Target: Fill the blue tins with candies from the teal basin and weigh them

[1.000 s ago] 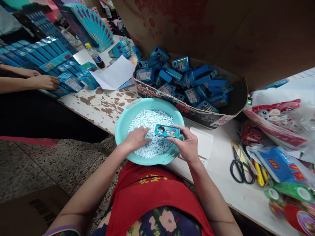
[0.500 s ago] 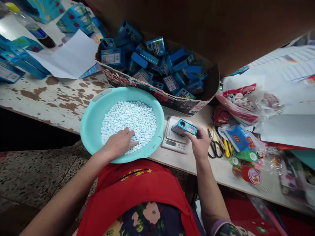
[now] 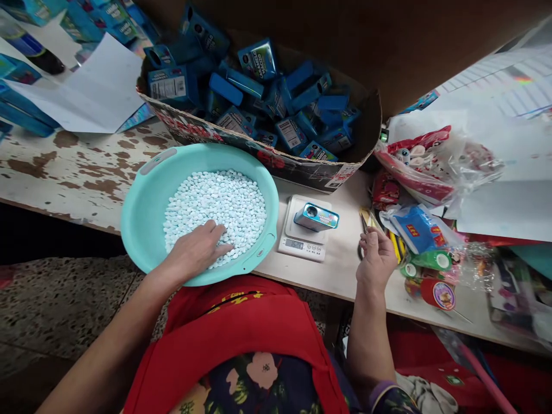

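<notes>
My left hand (image 3: 196,250) rests in the turquoise basin (image 3: 140,230), its fingers stretched over a heap of small white candies (image 3: 219,201). On the white kitchen scale (image 3: 306,233) lies a blue tin (image 3: 318,217), with a round dark opening in its upper face; digits show on the display. To the right of the scale is my right hand (image 3: 376,256), off the tin, with its fingers curled together. It covers part of the black scissors (image 3: 361,250); whether it grips anything is hidden.
Behind the basin stands a cardboard box (image 3: 245,150) holding several blue tins (image 3: 291,135). At the right lie a yellow cutter (image 3: 397,248), a blue packet (image 3: 418,230) and a bag of sweets (image 3: 431,167). A paper sheet (image 3: 90,92) and a bottle (image 3: 37,50) are at the left.
My right hand has let go of the blue tin on the scale and moved right, over the scissors. My left hand stays in the candies. The whole view has shifted slightly.
</notes>
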Demonstrator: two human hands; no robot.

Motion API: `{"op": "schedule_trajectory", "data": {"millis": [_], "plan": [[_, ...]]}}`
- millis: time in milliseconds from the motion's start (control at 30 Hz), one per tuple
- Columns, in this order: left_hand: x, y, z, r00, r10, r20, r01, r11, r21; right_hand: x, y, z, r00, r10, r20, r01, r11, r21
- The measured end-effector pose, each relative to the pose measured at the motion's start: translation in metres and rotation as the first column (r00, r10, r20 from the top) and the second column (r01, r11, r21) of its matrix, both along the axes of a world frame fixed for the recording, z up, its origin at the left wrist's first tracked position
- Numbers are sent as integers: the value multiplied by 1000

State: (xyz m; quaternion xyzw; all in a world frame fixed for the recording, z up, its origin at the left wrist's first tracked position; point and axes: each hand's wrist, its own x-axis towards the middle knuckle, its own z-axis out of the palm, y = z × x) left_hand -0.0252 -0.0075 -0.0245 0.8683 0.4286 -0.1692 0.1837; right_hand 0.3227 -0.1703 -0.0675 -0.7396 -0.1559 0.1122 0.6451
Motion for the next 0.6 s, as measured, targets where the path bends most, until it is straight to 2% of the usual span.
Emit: {"op": "schedule_trajectory", "data": {"millis": [133, 400, 500, 600], "plan": [[0, 0, -1, 999, 32, 37, -31, 999, -9, -1, 1, -5, 1000, 17, -23, -17, 1000, 17], [4, -2, 6, 999, 38, -15, -38, 999, 4, -4, 11, -6, 995, 97, 20, -97, 995, -15], [-1, -1, 8, 996, 73, 53, -74, 997, 22, -11, 16, -9, 959, 273, 73, -270, 962, -50], [-4, 2, 7, 944, 193, 267, -210, 977, 38, -21, 31, -10, 868, 484, 109, -465, 871, -161]]}}
